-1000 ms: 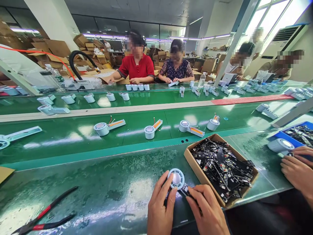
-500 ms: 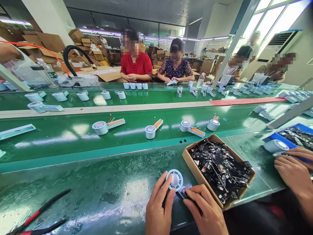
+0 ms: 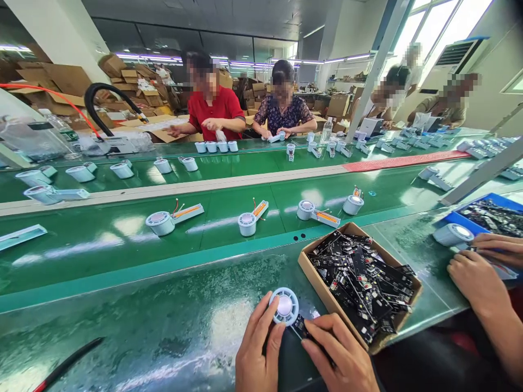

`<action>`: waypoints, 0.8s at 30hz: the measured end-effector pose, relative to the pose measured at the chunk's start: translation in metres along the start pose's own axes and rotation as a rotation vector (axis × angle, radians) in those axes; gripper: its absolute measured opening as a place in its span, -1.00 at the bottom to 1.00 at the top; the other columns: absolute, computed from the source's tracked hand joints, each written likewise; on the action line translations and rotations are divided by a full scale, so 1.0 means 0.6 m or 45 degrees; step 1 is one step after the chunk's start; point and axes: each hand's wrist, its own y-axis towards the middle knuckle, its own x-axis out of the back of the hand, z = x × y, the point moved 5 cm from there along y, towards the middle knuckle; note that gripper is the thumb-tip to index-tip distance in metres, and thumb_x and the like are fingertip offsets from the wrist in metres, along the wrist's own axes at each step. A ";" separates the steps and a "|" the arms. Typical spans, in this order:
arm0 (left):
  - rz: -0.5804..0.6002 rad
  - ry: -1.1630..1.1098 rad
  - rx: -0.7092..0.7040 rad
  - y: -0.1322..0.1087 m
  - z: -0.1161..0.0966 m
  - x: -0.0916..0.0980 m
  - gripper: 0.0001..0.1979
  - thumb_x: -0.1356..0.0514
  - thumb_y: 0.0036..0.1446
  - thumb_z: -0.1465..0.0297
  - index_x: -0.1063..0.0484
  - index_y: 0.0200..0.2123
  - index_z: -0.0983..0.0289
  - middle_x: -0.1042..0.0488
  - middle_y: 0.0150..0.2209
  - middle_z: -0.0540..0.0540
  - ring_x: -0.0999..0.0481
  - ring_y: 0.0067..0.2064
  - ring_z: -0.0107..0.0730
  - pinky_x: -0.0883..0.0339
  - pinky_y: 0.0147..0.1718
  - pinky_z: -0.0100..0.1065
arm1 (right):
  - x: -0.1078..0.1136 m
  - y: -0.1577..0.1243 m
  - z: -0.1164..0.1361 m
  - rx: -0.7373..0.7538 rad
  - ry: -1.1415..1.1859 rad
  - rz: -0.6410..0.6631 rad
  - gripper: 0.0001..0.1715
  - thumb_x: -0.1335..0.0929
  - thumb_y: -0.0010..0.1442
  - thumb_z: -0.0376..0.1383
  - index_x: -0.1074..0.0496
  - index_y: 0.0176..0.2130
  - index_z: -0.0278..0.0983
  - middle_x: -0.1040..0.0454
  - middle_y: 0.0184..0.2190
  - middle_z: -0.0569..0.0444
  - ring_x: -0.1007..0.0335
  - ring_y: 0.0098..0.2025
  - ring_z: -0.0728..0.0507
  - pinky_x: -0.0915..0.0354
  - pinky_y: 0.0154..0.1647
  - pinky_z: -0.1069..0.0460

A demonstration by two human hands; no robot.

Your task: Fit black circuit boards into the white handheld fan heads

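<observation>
Light-blue housing (image 3: 285, 306) is over green bench (image 3: 175, 321), just left of cardboard box (image 3: 327, 290). Grille face up; long axis diagonal, round head far-left, handle near-right. Black circuit board (image 3: 301, 326) lies along the handle. Box: heap of black boards (image 3: 363, 277). Blue bin (image 3: 454, 213), farther right: dark parts (image 3: 490, 218). Left hand (image 3: 260, 348) half-curled, thumb and fingers around the head. Right hand (image 3: 341, 351) nearly closed, pinching the board; can't tell if handle too.
</observation>
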 end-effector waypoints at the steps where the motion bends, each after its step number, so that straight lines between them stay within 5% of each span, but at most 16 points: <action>1: -0.002 -0.003 0.002 0.000 0.001 0.000 -0.67 -0.08 0.37 0.25 -0.43 0.14 -0.10 -0.43 0.24 -0.06 -0.43 0.24 -0.22 -0.40 0.20 -0.11 | 0.001 -0.001 -0.001 0.009 0.001 -0.002 -0.73 -0.34 0.38 -0.36 -0.44 0.07 -0.26 -0.51 -0.19 -0.01 -0.56 -0.21 -0.08 -0.53 -0.15 0.11; 16: 0.096 0.003 0.000 -0.001 -0.001 -0.012 -0.59 -0.15 0.32 0.25 -0.30 0.21 -0.09 -0.29 0.31 0.02 -0.38 0.26 -0.14 -0.37 0.20 0.07 | 0.034 0.018 0.021 0.205 -0.378 0.077 -0.70 -0.19 0.49 -0.25 -0.41 0.05 -0.30 -0.59 -0.20 -0.09 -0.63 -0.21 -0.13 -0.56 -0.24 0.10; 20: 0.210 0.039 -0.035 0.002 -0.004 -0.021 -0.57 -0.10 0.34 0.29 -0.21 0.25 -0.06 -0.26 0.33 0.05 -0.31 0.32 -0.21 -0.34 0.23 0.06 | 0.036 0.031 0.006 0.083 -0.248 0.300 -0.59 -0.07 0.53 -0.25 -0.42 -0.03 -0.25 -0.57 -0.28 0.01 -0.60 -0.31 -0.07 -0.52 -0.33 0.15; 24: 0.197 0.026 -0.003 0.005 -0.009 -0.020 -0.60 -0.10 0.34 0.32 -0.25 0.22 0.02 -0.29 0.31 0.11 -0.29 0.32 -0.21 -0.26 0.28 0.11 | 0.037 0.040 -0.009 -0.201 -0.080 0.459 -0.69 -0.14 0.51 -0.25 -0.42 -0.03 -0.15 -0.53 -0.24 0.08 -0.57 -0.25 -0.07 -0.49 -0.21 0.09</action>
